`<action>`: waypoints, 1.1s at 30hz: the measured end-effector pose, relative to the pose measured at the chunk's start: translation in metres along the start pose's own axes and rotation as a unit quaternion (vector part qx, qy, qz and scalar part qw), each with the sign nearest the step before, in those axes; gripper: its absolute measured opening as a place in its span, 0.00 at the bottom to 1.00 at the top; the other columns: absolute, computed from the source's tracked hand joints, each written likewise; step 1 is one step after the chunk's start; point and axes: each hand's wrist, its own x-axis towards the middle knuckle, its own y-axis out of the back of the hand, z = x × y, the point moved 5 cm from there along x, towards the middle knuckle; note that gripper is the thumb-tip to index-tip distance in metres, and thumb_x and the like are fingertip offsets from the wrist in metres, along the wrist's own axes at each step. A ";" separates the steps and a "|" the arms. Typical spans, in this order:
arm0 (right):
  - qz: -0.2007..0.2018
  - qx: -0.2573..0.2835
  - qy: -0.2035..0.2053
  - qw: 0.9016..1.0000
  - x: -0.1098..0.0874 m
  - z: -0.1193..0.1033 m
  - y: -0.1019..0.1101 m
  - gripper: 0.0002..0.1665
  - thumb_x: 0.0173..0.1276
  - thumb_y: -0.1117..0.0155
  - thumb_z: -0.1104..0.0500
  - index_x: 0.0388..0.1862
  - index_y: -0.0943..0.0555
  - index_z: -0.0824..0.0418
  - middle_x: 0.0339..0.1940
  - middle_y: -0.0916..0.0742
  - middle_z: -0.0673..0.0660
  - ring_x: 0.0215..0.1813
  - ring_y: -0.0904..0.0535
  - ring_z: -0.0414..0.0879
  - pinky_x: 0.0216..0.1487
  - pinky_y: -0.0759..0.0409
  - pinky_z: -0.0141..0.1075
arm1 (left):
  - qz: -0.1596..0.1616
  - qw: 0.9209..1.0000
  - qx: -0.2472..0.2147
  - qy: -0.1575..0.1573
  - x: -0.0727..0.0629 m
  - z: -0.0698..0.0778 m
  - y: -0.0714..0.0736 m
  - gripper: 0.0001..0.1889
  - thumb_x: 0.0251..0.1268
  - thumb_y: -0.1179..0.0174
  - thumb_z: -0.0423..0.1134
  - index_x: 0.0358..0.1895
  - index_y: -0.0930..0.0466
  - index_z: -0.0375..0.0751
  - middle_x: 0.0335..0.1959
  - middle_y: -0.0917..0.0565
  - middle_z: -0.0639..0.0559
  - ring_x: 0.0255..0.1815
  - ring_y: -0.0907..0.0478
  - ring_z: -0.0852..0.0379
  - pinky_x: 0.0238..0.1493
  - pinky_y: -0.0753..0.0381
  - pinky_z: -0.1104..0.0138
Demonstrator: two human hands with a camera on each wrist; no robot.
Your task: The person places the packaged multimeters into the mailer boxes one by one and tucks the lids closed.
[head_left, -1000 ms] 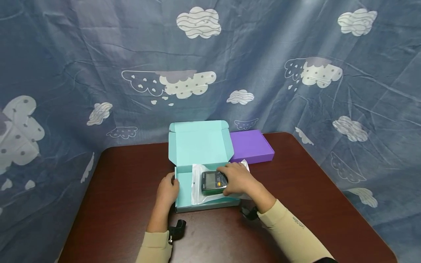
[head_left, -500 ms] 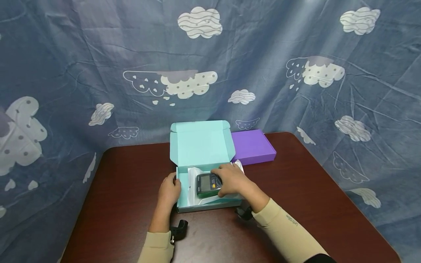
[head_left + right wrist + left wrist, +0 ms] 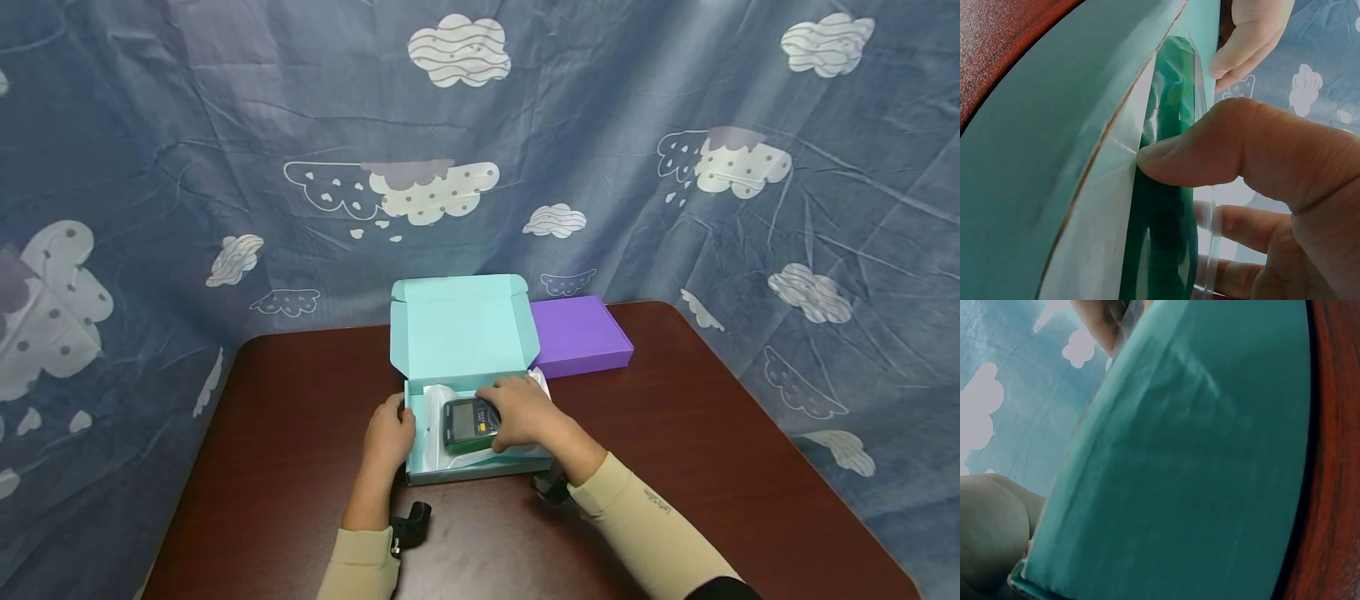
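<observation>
A teal cardboard box (image 3: 480, 477) stands on the table with its lid (image 3: 467, 329) raised at the back. Inside it lies a green and black multimeter (image 3: 469, 423) in a clear-fronted, white-backed plastic bag (image 3: 432, 433). My right hand (image 3: 521, 412) grips the bagged multimeter across its right part. In the right wrist view the thumb (image 3: 1191, 156) presses the green side and the other fingers reach over the far side. At the box's left wall, my left hand (image 3: 390, 432) grips the edge. The box's front wall (image 3: 1179, 469) fills most of the left wrist view.
A closed purple box (image 3: 581, 333) sits behind and to the right, against the teal lid. The dark reddish table (image 3: 300, 433) ends at a blue cloud-patterned curtain (image 3: 337, 100) at the back and sides.
My right hand has moved left and slightly down with the bagged multimeter, which now sits further inside the box. My left hand stays at the box's left wall.
</observation>
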 end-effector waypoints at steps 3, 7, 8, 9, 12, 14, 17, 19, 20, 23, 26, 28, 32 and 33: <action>-0.003 -0.001 -0.001 1.000 0.001 -0.002 -0.001 0.51 0.39 0.12 0.48 0.67 0.20 0.52 0.52 0.17 0.55 0.53 0.24 0.54 0.58 0.28 0.54 | 0.002 1.000 0.001 -0.001 0.000 0.000 0.001 0.22 0.78 0.50 0.35 0.69 0.27 0.29 0.59 0.22 0.28 0.61 0.24 0.31 0.59 0.26 0.40; -0.007 0.004 -0.004 1.000 0.003 -0.005 -0.002 0.51 0.40 0.12 0.49 0.68 0.20 0.52 0.53 0.17 0.56 0.52 0.24 0.55 0.58 0.28 0.55 | 0.001 1.000 0.002 0.002 -0.001 0.001 0.001 0.22 0.79 0.50 0.36 0.69 0.27 0.30 0.60 0.22 0.29 0.61 0.24 0.32 0.58 0.26 0.40; -0.008 0.003 -0.005 1.000 0.004 -0.006 -0.003 0.51 0.40 0.12 0.49 0.68 0.20 0.52 0.53 0.17 0.56 0.52 0.24 0.55 0.58 0.28 0.55 | 0.001 1.000 0.003 0.000 -0.001 0.001 0.001 0.22 0.79 0.50 0.36 0.69 0.27 0.30 0.60 0.23 0.29 0.60 0.24 0.32 0.58 0.26 0.40; -0.010 0.002 -0.006 1.000 0.004 -0.006 -0.004 0.52 0.40 0.12 0.48 0.68 0.21 0.52 0.53 0.17 0.56 0.52 0.24 0.55 0.58 0.28 0.55 | 0.000 1.000 0.003 0.000 -0.001 0.001 0.001 0.22 0.79 0.51 0.36 0.70 0.27 0.30 0.60 0.23 0.29 0.61 0.24 0.32 0.58 0.26 0.40; -0.012 0.000 -0.007 1.000 0.005 -0.007 -0.006 0.52 0.40 0.12 0.49 0.69 0.21 0.51 0.53 0.17 0.56 0.52 0.23 0.55 0.57 0.28 0.54 | 0.000 1.000 0.008 -0.006 -0.002 0.002 0.000 0.22 0.79 0.50 0.35 0.69 0.28 0.29 0.61 0.23 0.28 0.61 0.24 0.31 0.58 0.26 0.40; -0.013 -0.001 -0.007 1.000 0.006 -0.008 -0.006 0.52 0.41 0.12 0.49 0.69 0.21 0.51 0.53 0.17 0.55 0.52 0.23 0.54 0.56 0.28 0.53 | -0.001 1.000 0.013 -0.009 -0.002 0.002 0.000 0.22 0.79 0.51 0.35 0.69 0.28 0.29 0.61 0.23 0.28 0.61 0.24 0.30 0.58 0.26 0.40; -0.012 0.001 -0.005 1.000 0.007 -0.010 -0.006 0.52 0.41 0.12 0.49 0.69 0.21 0.52 0.52 0.17 0.55 0.51 0.23 0.54 0.55 0.27 0.52 | -0.002 1.000 0.015 -0.008 -0.002 0.002 0.001 0.22 0.79 0.51 0.36 0.70 0.28 0.30 0.61 0.23 0.28 0.60 0.24 0.30 0.58 0.26 0.40; -0.010 0.003 -0.004 1.000 0.008 -0.011 -0.007 0.52 0.40 0.12 0.49 0.69 0.21 0.52 0.52 0.17 0.56 0.50 0.23 0.54 0.55 0.27 0.53 | -0.001 1.000 0.016 -0.008 -0.002 0.002 0.001 0.22 0.79 0.51 0.36 0.70 0.28 0.30 0.60 0.23 0.28 0.60 0.24 0.30 0.57 0.25 0.40; -0.010 0.003 -0.004 1.000 0.008 -0.012 -0.007 0.52 0.40 0.12 0.49 0.69 0.21 0.52 0.52 0.17 0.56 0.51 0.23 0.54 0.55 0.28 0.53 | -0.001 1.000 0.016 -0.008 -0.002 0.002 0.001 0.22 0.79 0.51 0.36 0.70 0.28 0.31 0.60 0.23 0.29 0.59 0.24 0.30 0.57 0.25 0.40; -0.010 0.003 -0.005 1.000 0.009 -0.013 -0.008 0.52 0.41 0.12 0.49 0.69 0.21 0.52 0.54 0.17 0.56 0.54 0.22 0.55 0.59 0.28 0.55 | 0.001 1.000 0.018 -0.013 -0.002 0.002 0.001 0.22 0.79 0.51 0.35 0.70 0.28 0.31 0.60 0.23 0.29 0.59 0.24 0.30 0.57 0.26 0.40; -0.008 0.004 -0.005 1.000 0.010 -0.014 -0.009 0.52 0.41 0.12 0.50 0.69 0.21 0.52 0.55 0.17 0.56 0.55 0.22 0.56 0.61 0.29 0.57 | 0.000 1.000 0.017 -0.012 -0.002 0.001 0.001 0.22 0.79 0.51 0.36 0.70 0.28 0.31 0.60 0.23 0.29 0.60 0.24 0.30 0.57 0.26 0.40; -0.003 0.008 -0.003 1.000 0.011 -0.015 -0.009 0.52 0.40 0.12 0.50 0.69 0.21 0.52 0.54 0.17 0.56 0.54 0.22 0.56 0.61 0.29 0.57 | -0.001 1.000 0.018 -0.013 -0.002 0.001 0.001 0.22 0.79 0.51 0.36 0.70 0.28 0.30 0.60 0.23 0.28 0.59 0.24 0.30 0.57 0.26 0.39; 0.003 0.011 0.000 1.000 0.013 -0.016 -0.008 0.52 0.39 0.11 0.51 0.68 0.20 0.53 0.53 0.16 0.56 0.52 0.23 0.55 0.59 0.28 0.55 | -0.002 1.000 0.013 -0.011 -0.002 0.002 0.002 0.22 0.79 0.51 0.36 0.70 0.28 0.31 0.61 0.23 0.29 0.60 0.24 0.31 0.57 0.26 0.40; 0.002 0.011 0.001 1.000 0.013 -0.017 -0.008 0.51 0.39 0.11 0.51 0.68 0.20 0.53 0.53 0.16 0.56 0.52 0.23 0.55 0.58 0.28 0.55 | -0.002 1.000 0.013 -0.011 -0.002 0.002 0.002 0.22 0.79 0.51 0.36 0.70 0.28 0.31 0.60 0.23 0.29 0.60 0.24 0.31 0.57 0.26 0.40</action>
